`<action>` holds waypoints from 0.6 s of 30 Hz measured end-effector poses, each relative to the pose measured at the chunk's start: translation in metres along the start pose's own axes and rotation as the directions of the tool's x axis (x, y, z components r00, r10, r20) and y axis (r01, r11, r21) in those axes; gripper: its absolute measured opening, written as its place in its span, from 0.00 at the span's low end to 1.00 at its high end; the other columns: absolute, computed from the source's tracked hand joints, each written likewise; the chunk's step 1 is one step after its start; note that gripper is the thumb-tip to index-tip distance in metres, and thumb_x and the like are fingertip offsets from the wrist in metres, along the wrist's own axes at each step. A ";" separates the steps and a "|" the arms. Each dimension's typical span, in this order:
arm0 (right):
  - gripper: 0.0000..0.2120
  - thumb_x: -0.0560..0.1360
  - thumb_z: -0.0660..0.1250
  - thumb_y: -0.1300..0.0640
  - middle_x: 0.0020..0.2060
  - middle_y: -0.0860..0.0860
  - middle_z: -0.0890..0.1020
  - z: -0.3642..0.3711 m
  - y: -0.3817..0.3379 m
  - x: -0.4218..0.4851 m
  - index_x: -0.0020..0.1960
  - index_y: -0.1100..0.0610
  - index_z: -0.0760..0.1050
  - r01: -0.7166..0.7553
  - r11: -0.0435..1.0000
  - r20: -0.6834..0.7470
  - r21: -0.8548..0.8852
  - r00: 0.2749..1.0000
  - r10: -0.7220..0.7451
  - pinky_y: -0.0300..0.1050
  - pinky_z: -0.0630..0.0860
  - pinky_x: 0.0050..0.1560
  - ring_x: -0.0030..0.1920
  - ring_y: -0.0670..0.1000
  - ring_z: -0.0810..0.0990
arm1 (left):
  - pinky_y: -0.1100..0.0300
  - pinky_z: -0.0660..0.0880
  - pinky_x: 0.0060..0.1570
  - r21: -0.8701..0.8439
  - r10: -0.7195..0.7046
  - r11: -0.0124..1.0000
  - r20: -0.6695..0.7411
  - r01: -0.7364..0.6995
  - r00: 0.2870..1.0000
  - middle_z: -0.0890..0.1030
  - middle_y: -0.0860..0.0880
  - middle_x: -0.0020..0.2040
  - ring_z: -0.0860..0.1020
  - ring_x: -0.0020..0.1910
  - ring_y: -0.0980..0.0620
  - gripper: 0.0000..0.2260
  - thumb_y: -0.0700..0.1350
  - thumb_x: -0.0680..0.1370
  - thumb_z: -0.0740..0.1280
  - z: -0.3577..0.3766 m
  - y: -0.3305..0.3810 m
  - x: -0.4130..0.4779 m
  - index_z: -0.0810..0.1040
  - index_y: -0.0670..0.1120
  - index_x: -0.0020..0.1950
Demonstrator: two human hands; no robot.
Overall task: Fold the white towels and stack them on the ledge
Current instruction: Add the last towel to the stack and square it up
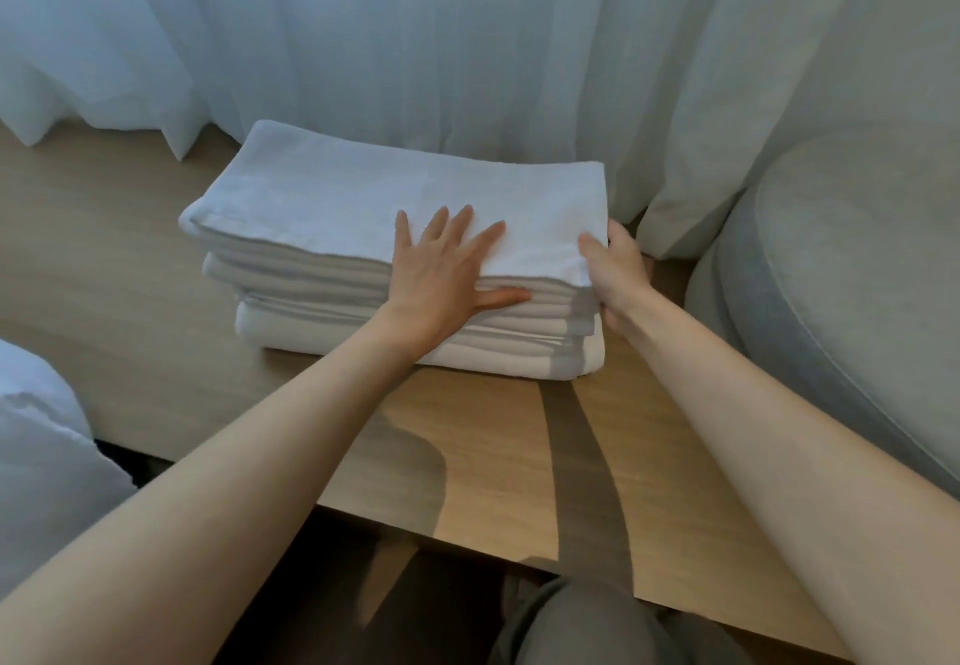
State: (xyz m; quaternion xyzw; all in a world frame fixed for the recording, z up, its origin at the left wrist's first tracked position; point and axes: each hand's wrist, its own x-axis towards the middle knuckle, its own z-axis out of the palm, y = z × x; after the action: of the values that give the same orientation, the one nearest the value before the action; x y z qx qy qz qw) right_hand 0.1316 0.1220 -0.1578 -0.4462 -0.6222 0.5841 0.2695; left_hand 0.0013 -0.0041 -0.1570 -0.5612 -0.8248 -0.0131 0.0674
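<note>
A stack of several folded white towels [332, 259] sits on the wooden ledge [130, 301], close to the curtain. My left hand [441, 275] lies flat on the top towel [405, 197], fingers spread and straight, thumb along the stack's front edge. My right hand [618, 275] grips the stack's near right corner, thumb on top of the top towel and fingers curled round the side of the upper towels.
White sheer curtains [415, 41] hang right behind the stack. A grey upholstered seat [857, 275] stands at the right. White bedding [36, 456] shows at the lower left. The ledge's front edge [467, 534] runs diagonally below my arms.
</note>
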 end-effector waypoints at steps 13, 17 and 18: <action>0.24 0.82 0.53 0.56 0.78 0.53 0.52 0.039 -0.039 -0.022 0.77 0.55 0.55 0.417 0.379 0.263 -0.826 0.880 -0.395 0.52 0.38 0.75 0.77 0.53 0.47 | 0.41 0.42 0.73 -0.321 -0.262 0.906 0.089 0.276 0.961 0.55 0.50 0.78 0.50 0.77 0.47 0.23 0.60 0.81 0.47 -0.018 -0.064 -0.008 0.55 0.59 0.77; 0.26 0.81 0.50 0.57 0.78 0.52 0.49 0.096 -0.049 -0.011 0.78 0.55 0.51 0.379 0.392 0.326 -0.838 0.925 -0.197 0.57 0.38 0.75 0.77 0.54 0.45 | 0.38 0.41 0.72 -0.284 -0.290 0.898 0.197 0.337 0.937 0.50 0.52 0.79 0.47 0.78 0.47 0.22 0.51 0.83 0.49 -0.015 -0.077 0.014 0.52 0.57 0.78; 0.26 0.81 0.50 0.57 0.78 0.52 0.49 0.105 -0.049 -0.008 0.78 0.55 0.50 0.354 0.405 0.324 -0.843 0.935 -0.143 0.59 0.38 0.74 0.77 0.54 0.44 | 0.38 0.40 0.72 -0.293 -0.291 0.892 0.208 0.343 0.934 0.49 0.53 0.79 0.46 0.78 0.48 0.23 0.50 0.82 0.48 -0.013 -0.078 0.021 0.51 0.57 0.78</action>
State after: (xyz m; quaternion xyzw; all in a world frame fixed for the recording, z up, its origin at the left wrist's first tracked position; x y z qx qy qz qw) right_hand 0.0331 0.0681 -0.1273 -0.3608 -0.9179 0.1643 0.0149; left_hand -0.0774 -0.0151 -0.1371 -0.4213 -0.8946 -0.1147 -0.0948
